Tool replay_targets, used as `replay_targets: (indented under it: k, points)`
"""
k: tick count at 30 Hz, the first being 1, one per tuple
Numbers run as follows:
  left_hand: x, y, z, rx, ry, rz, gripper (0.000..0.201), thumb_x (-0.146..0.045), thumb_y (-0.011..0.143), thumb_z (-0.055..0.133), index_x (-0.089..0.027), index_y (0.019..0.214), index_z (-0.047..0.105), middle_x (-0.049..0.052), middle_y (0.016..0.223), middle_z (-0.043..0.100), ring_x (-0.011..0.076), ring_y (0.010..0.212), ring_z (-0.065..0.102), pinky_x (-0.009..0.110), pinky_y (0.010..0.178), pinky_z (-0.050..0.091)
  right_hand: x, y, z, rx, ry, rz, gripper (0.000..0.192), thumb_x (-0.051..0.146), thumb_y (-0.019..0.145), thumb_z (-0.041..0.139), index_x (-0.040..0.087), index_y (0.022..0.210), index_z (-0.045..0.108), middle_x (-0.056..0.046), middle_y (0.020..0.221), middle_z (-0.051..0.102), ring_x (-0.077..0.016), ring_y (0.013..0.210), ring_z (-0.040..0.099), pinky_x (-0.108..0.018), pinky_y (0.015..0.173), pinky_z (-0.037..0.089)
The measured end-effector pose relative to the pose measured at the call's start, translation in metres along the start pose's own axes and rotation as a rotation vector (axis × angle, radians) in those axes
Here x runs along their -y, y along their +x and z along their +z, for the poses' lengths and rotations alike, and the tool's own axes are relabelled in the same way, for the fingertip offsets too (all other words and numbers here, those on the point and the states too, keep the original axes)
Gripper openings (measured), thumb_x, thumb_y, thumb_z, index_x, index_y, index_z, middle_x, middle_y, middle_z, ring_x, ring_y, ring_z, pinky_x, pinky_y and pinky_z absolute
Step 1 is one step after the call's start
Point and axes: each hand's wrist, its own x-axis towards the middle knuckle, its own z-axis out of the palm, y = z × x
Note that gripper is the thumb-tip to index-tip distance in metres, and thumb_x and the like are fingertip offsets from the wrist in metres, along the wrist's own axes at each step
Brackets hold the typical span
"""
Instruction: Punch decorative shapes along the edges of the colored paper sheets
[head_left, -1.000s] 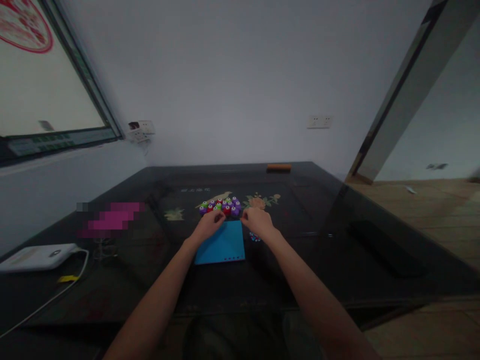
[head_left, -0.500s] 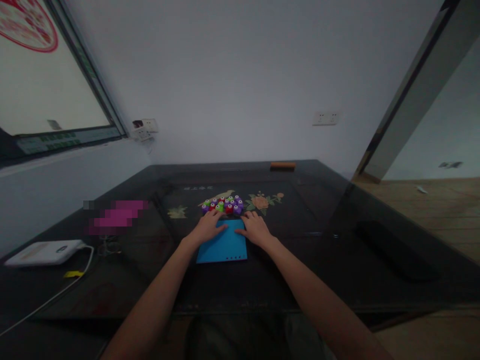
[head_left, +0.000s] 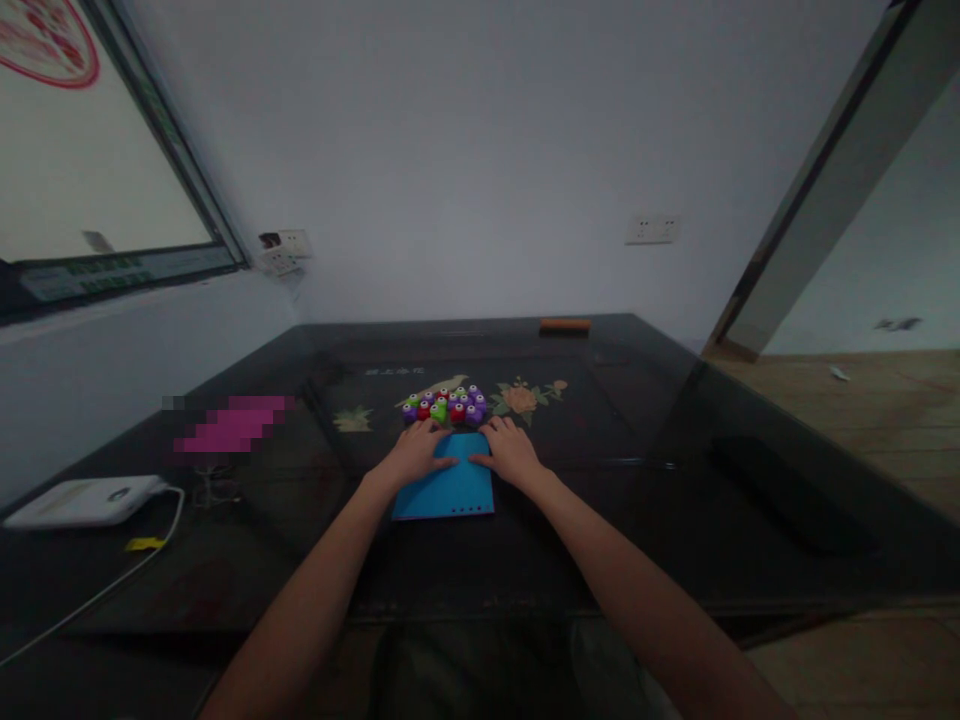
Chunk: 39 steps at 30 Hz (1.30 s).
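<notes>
A flat blue board [head_left: 450, 492] with several small dark dots along its near right edge lies on the dark table in front of me. My left hand [head_left: 417, 452] rests at its far left corner, thumb stretched inward over the blue surface. At the far right corner is my right hand [head_left: 511, 452], its thumb pointing inward too. Fingers of both hands are extended and spread apart, with nothing held. Just past the fingertips stands a tight cluster of small purple, red and green toy pieces [head_left: 458, 411], each with a white eye-like top.
On the left of the table [head_left: 615, 540] are a white power bank [head_left: 86, 502] with a cable, a yellow scrap [head_left: 145, 544] and a blurred pink thing [head_left: 236, 422]. An orange-brown bar [head_left: 565, 325] lies at the back edge, a long black object [head_left: 787, 495] at the right.
The view has tilted slightly, so everything sits a little higher. Both hands stay at the board's far corners, and the toy pieces keep their places.
</notes>
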Motion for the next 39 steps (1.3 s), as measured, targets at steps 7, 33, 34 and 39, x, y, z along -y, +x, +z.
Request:
replay_targets:
  k: [7, 33, 34, 39]
  points:
    - [-0.011, -0.005, -0.010, -0.030, -0.007, -0.059, 0.056, -0.050, 0.073, 0.062, -0.023, 0.122, 0.056, 0.012, 0.123, 0.054, 0.0326, 0.113, 0.048, 0.043, 0.092, 0.038, 0.002, -0.001, -0.002, -0.013, 0.012, 0.003, 0.046, 0.046, 0.083, 0.056, 0.015, 0.117, 0.055, -0.014, 0.117, 0.055, -0.0291, 0.110, 0.046, -0.041, 0.084, 0.041]
    - [-0.007, 0.000, -0.020, -0.201, -0.100, -0.064, 0.020, -0.024, 0.081, 0.053, -0.026, 0.096, 0.066, 0.003, 0.101, 0.068, 0.0225, 0.096, 0.060, 0.032, 0.084, 0.044, 0.004, -0.002, -0.006, -0.020, 0.070, 0.053, 0.049, 0.042, 0.074, 0.067, 0.018, 0.112, 0.049, -0.012, 0.113, 0.056, -0.0266, 0.107, 0.050, -0.038, 0.083, 0.041]
    - [-0.005, 0.001, -0.020, -0.198, -0.115, -0.056, 0.019, -0.024, 0.081, 0.053, -0.025, 0.094, 0.066, 0.003, 0.100, 0.068, 0.0219, 0.095, 0.060, 0.031, 0.084, 0.044, 0.004, -0.002, -0.006, -0.029, 0.080, 0.055, 0.049, 0.041, 0.073, 0.068, 0.018, 0.111, 0.049, -0.012, 0.112, 0.056, -0.0261, 0.106, 0.050, -0.037, 0.082, 0.041]
    - [0.007, 0.005, -0.016, -0.185, -0.261, 0.012, 0.016, -0.024, 0.080, 0.053, -0.022, 0.089, 0.067, 0.003, 0.095, 0.069, 0.0194, 0.090, 0.061, 0.030, 0.082, 0.045, 0.001, 0.000, -0.001, -0.103, 0.162, 0.062, 0.043, 0.039, 0.070, 0.072, 0.018, 0.101, 0.052, -0.009, 0.104, 0.058, -0.0230, 0.102, 0.052, -0.033, 0.080, 0.041]
